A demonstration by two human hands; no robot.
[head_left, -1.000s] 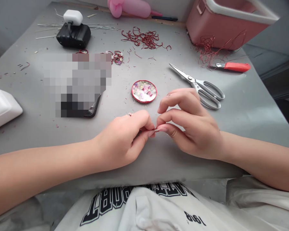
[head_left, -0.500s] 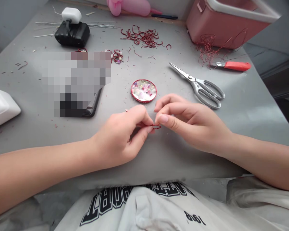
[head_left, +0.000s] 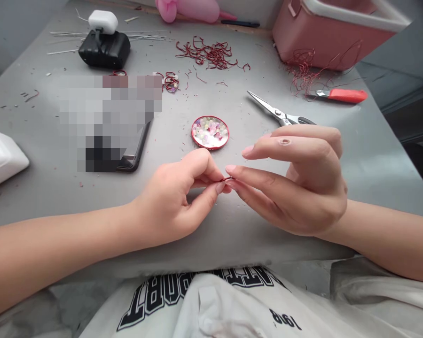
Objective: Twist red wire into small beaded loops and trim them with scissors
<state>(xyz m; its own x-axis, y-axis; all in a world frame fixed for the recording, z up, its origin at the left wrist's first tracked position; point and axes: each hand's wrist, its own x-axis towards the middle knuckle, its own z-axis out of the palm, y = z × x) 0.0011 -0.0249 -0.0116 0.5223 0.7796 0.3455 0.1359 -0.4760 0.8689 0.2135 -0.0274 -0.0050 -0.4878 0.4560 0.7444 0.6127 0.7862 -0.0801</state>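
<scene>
Between thumb and forefinger, my left hand [head_left: 185,197] pinches a small loop of dark red wire [head_left: 227,178]. From the other side, the thumb and index finger of my right hand [head_left: 296,183] close on the wire's right end, while its other fingers are raised and spread. Just beyond my left hand lies a round red-rimmed lid [head_left: 210,133] holding many small pastel beads. Silver-handled scissors [head_left: 278,112] rest behind my right hand, which hides most of their handles.
Cut red wire pieces [head_left: 211,54] lie at the back. A wire tangle [head_left: 301,72] and a red-handled knife [head_left: 347,96] are near a pink bin [head_left: 324,37]. At left are a phone [head_left: 141,145], partly blurred, a black case [head_left: 105,50] and a white object [head_left: 3,157].
My right hand has turned, lifting its outer fingers over the scissors' handles, and its thumb and index finger now meet the wire loop. The loop has tilted; my left hand keeps its pinch.
</scene>
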